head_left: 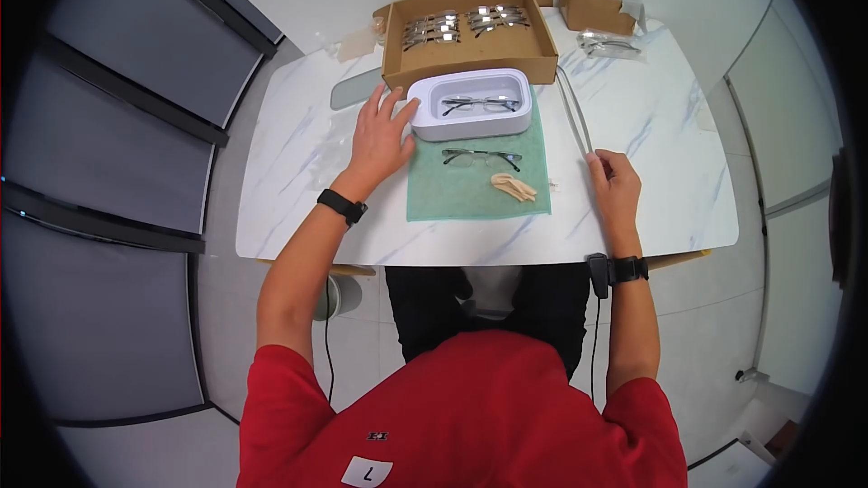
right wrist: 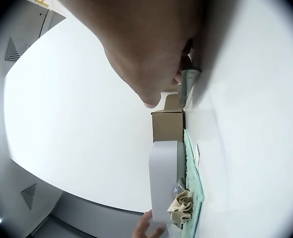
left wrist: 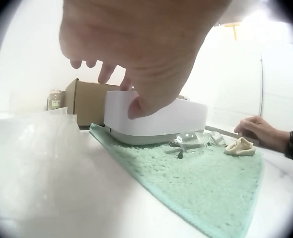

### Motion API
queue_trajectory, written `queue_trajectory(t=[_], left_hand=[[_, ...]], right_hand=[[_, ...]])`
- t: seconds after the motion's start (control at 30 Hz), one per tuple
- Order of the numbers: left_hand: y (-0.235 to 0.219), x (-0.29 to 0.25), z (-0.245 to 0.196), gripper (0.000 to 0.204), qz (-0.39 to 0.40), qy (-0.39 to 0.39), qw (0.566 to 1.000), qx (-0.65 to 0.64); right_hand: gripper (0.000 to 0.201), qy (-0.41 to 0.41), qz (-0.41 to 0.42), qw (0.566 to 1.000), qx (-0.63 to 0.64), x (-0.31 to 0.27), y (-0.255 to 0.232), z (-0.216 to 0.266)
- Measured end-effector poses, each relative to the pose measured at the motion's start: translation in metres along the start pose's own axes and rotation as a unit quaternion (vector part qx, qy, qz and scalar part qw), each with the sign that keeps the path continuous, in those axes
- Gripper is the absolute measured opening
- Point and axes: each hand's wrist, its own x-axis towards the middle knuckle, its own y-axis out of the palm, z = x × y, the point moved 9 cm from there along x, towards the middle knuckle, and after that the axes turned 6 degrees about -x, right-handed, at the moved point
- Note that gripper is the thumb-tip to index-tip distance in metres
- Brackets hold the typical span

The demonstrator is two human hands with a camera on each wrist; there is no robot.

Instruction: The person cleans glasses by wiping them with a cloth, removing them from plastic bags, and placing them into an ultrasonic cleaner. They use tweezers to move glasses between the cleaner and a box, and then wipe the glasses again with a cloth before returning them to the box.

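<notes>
My left hand (head_left: 382, 137) is at the left end of a white ultrasonic cleaner (head_left: 470, 129), fingers spread and thumb against its near side. Inside the cleaner's basin lies a pair of glasses (head_left: 479, 104). A second pair of glasses (head_left: 481, 159) rests in front of it on a green cloth (head_left: 434, 194). Next to that pair is a crumpled beige cloth (head_left: 514, 186). On the right, my right hand (head_left: 617, 183) pinches the near end of a long narrow grey strip (head_left: 575, 113), doubled like tweezers, close over the table. Its curled fingers partly hide that end.
Behind the cleaner stands a cardboard tray (head_left: 470, 59) with several glasses. At the back right are a small cardboard box (head_left: 592, 11) and bagged glasses (head_left: 610, 45). A grey flat lid-like piece (head_left: 355, 89) and clear plastic bags (left wrist: 32, 163) lie on the left.
</notes>
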Motion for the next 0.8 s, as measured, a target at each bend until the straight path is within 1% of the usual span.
queue_trajectory(t=[0.07, 0.17, 0.27, 0.47, 0.67, 0.8], left_hand=[[-0.005, 0.004, -0.003, 0.059, 0.001, 0.029, 0.999, 0.028], [-0.01, 0.01, -0.01, 0.058, 0.015, 0.076, 0.996, 0.037], [-0.009, 0.017, -0.008, 0.058, 0.046, 0.097, 0.994, 0.032], [-0.002, 0.013, 0.002, 0.056, 0.059, 0.075, 0.995, -0.012], [-0.002, 0.017, -0.002, 0.056, 0.058, 0.091, 0.994, -0.002], [0.0, 0.018, 0.003, 0.058, 0.063, 0.068, 0.996, -0.013]], right_hand=[[0.024, 0.009, 0.0, 1.0, 0.013, 0.0, 0.0, -0.001], [0.024, 0.018, -0.001, 1.0, 0.022, 0.0, -0.001, -0.003], [0.023, 0.024, 0.005, 1.0, 0.018, 0.001, -0.001, -0.003], [0.022, 0.04, 0.017, 0.999, 0.023, 0.001, 0.001, -0.005], [0.02, 0.038, 0.016, 0.999, 0.034, 0.002, 0.0, -0.002], [0.02, 0.042, 0.011, 0.998, 0.043, 0.001, 0.0, -0.007]])
